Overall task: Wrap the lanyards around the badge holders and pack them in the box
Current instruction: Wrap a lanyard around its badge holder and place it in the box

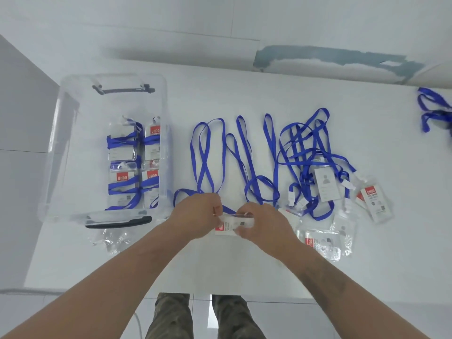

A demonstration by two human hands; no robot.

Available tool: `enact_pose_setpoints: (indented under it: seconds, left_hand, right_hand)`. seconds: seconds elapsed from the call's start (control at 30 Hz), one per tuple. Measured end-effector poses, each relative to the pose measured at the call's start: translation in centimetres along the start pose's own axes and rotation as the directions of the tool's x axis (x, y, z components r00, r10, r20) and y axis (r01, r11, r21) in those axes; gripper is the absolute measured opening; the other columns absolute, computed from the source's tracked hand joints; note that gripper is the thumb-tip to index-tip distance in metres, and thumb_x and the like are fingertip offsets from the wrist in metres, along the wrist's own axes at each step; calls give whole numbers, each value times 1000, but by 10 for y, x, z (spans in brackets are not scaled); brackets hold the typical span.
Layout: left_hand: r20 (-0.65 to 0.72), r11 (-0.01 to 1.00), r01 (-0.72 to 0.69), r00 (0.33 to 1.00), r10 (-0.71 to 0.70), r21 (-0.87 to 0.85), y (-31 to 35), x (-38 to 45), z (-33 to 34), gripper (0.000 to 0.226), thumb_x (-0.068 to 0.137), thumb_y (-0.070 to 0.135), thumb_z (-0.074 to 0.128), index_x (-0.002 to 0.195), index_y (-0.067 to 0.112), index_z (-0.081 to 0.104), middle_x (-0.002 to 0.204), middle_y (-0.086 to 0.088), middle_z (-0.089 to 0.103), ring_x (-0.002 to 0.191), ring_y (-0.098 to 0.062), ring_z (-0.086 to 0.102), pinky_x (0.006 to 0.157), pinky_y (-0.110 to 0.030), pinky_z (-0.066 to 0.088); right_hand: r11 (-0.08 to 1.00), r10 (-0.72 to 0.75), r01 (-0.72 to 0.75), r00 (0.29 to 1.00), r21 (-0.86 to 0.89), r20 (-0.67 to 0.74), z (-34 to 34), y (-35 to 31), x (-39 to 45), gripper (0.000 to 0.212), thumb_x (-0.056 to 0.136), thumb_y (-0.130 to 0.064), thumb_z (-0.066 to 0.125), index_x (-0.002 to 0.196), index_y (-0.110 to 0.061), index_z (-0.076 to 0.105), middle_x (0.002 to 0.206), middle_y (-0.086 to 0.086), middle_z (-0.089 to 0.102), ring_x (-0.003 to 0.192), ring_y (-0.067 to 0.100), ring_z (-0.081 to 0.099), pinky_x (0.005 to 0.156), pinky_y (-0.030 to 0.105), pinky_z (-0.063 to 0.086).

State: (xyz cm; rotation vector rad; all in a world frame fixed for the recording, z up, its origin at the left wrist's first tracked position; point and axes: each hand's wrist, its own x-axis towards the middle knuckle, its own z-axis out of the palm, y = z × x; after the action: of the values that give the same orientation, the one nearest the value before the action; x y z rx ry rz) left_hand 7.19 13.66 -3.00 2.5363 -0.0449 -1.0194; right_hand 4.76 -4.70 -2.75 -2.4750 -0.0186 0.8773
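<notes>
Head view: your left hand [199, 215] and right hand [260, 225] meet over the near middle of the white table [244, 270], both closed on one clear badge holder [233, 223] with a red-and-white card inside. Your left fingers pinch its left end and your right fingers curl around its right end, so the holder lies crosswise between them, partly hidden. A blue lanyard [208, 155] runs from under your left hand up the table in long loose loops; whether you are also gripping the strap itself, you cannot tell from here.

To your left stands the clear plastic box [61, 133], open, with a dark handle at its near and far ends. Inside, along its right side, lie wrapped badge holders [122, 162], each bound crosswise with blue strap, arranged two across and two deep. Just in front of the box lies a crumpled clear plastic bag [112, 238].

To your right, a tangle of blue lanyards [308, 152] lies over several unwrapped badge holders [342, 211], some with red-topped cards, scattered close together near your right wrist. Between the tangle and your hands more blue loops [259, 172] stretch away from you. At the far right edge of the table another blue strap [430, 108] lies well apart from the rest.
</notes>
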Motion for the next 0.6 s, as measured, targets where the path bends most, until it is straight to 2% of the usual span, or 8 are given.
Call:
enact_pose_setpoints:
  seconds: [0.07, 0.2, 0.27, 0.33, 0.4, 0.5, 0.53, 0.6]
  left_hand:
    - [-19, 991, -27, 1000, 25, -132, 6, -1, -11, 12, 85, 32, 69, 93, 35, 60, 93, 15, 63, 84, -4, 61, 74, -25, 56]
    - [-26, 918, -91, 996, 88, -387, 29, -2, -39, 12, 90, 27, 67, 100, 33, 65, 93, 17, 66, 83, -4, 65, 75, -22, 55]
    - [-36, 823, -76, 997, 67, -563, 44, 0, -52, 12, 90, 27, 67, 102, 29, 66, 97, 12, 71, 82, -6, 69, 80, -26, 58]
    - [-35, 690, -55, 998, 43, -722, 55, -1, -63, 15, 91, 28, 67, 106, 24, 66, 98, 8, 74, 85, -12, 72, 82, -30, 60]
    - [-71, 577, -66, 997, 14, -814, 63, -1, -72, 16, 89, 31, 69, 104, 23, 68, 93, 7, 76, 89, -19, 73, 85, -35, 60]
    - [-119, 465, -101, 993, -8, -880, 70, -1, -80, 13, 87, 32, 72, 97, 24, 72, 88, 6, 77, 89, -17, 73, 87, -35, 59]
    - [-129, 427, -110, 992, -16, -898, 73, -1, -83, 13, 87, 32, 72, 97, 23, 73, 88, 5, 77, 87, -16, 72, 88, -34, 59]
    - [-132, 357, -111, 991, -35, -928, 80, -2, -87, 16, 87, 31, 72, 99, 22, 73, 87, 4, 76, 81, -12, 69, 85, -30, 59]
  right_hand:
    - [979, 43, -46, 999, 200, 18, -22, 2, 3, 29, 79, -36, 77, 105, -33, 63, 92, -16, 64, 79, -2, 60, 63, 9, 44]
    - [836, 87, -62, 996, 545, -21, -73, -3, 12, 31, 77, -24, 81, 102, -24, 63, 90, -10, 74, 82, 6, 73, 64, 16, 57]
    - [722, 117, -18, 988, 692, -96, -93, -8, 16, 30, 78, -22, 80, 104, -20, 65, 92, -7, 76, 83, 10, 74, 67, 20, 59]
    - [599, 147, 22, 980, 801, -137, -105, -11, 21, 31, 81, -22, 78, 108, -16, 65, 101, -1, 75, 91, 17, 74, 80, 33, 61]
    - [459, 161, 67, 974, 886, -157, -115, -15, 23, 31, 84, -20, 74, 113, -13, 64, 106, 4, 74, 95, 21, 73, 87, 41, 59]
    - [268, 156, 129, 972, 955, -175, -122, -26, 23, 32, 88, -19, 69, 119, -10, 63, 111, 7, 73, 102, 25, 71, 88, 42, 57]
    - [249, 147, 152, 970, 957, -193, -124, -31, 23, 32, 89, -20, 67, 119, -10, 63, 112, 6, 73, 102, 25, 71, 87, 42, 57]
    - [332, 141, 192, 958, 924, -249, -125, -40, 23, 31, 90, -25, 66, 119, -13, 64, 110, 2, 74, 99, 23, 72, 85, 39, 58]
